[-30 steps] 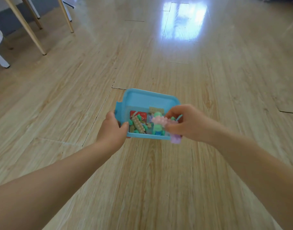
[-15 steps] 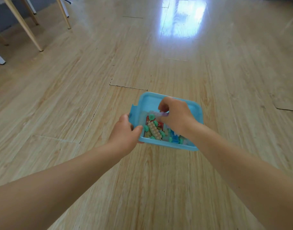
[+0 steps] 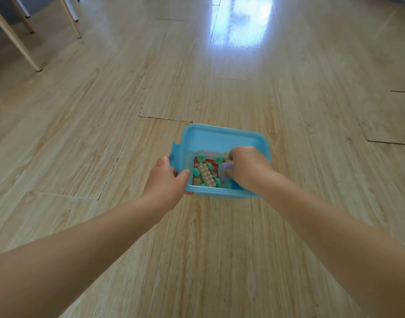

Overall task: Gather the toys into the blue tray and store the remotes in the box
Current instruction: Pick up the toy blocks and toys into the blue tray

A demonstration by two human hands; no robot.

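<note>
Blue tray [image 3: 222,136] held above the wooden floor [image 3: 105,111], no contact with the floor visible. Left hand [image 3: 167,177] grips the tray's near-left corner, thumb over the rim, fingers curled round the left wall beside a small tab. Right hand [image 3: 247,168] is down inside the tray at its right side, fingers curled and pinching a pale purple toy [image 3: 227,167]; details of that toy blurred. Toys lie packed in the tray's near half: a beige studded block car [image 3: 207,174] with green wheels, lying diagonally on a red card [image 3: 211,162]; a bit of blue shows at the near-right corner under the right wrist. The tray's far half is bare. Wooden furniture legs [image 3: 15,42] stand at the floor's far-left corner.
</note>
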